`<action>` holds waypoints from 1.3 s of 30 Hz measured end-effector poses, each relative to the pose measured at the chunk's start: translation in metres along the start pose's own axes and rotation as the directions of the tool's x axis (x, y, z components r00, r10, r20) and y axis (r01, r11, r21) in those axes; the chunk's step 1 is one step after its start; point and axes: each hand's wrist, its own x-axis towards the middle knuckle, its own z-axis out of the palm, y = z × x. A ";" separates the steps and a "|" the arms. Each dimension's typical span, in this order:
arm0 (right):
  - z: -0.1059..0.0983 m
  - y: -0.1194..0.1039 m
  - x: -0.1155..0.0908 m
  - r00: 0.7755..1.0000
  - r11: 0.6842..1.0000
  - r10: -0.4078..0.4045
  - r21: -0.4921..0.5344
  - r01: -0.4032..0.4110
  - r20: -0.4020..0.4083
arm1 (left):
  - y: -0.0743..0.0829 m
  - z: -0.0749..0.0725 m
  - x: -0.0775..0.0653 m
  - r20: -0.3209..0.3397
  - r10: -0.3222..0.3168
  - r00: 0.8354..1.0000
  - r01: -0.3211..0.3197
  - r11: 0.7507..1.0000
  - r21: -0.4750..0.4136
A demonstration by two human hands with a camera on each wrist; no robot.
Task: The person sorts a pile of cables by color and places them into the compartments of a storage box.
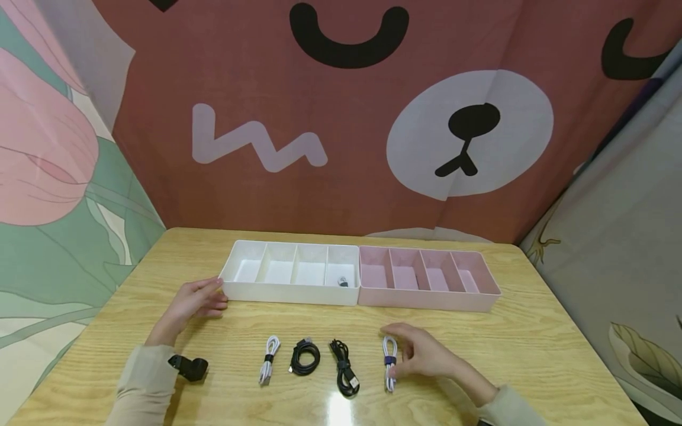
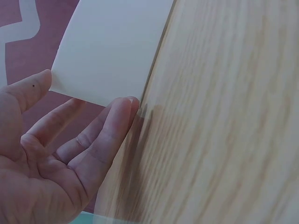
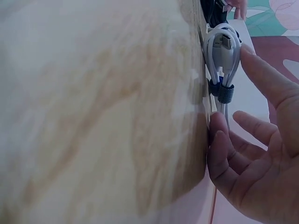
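Observation:
My left hand touches the left end of the white divided box. In the left wrist view, its fingers are loosely bent against the box's end. Beside a bundled white cable with a blue tie is my right hand, thumb near the cable's side and fingers by its far end. That cable lies on the table, its plug showing in the right wrist view; I see no firm grip. Leftward lie a black cable, a coiled black cable and a white cable with a black tie.
A pink divided box adjoins the white one on its right. Inside the white box's rightmost compartment is a small grey-and-white item. The wooden table ends at a curtain with a bear print.

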 end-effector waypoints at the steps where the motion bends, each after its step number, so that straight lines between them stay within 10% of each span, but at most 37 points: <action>1: 0.000 0.000 0.000 1.000 1.000 -0.003 -0.002 0.003 0.001 | 0.000 0.000 0.000 0.000 0.001 1.000 -0.001 1.000 0.000; 22: 0.001 0.006 0.000 0.999 0.993 0.018 0.119 -0.014 -0.037 | 0.001 0.000 0.003 0.006 0.000 1.000 0.000 1.000 0.001; 39: 0.000 0.009 0.001 0.983 0.920 0.172 0.366 -0.136 -0.067 | 0.001 0.000 0.001 -0.009 -0.011 1.000 0.011 1.000 0.028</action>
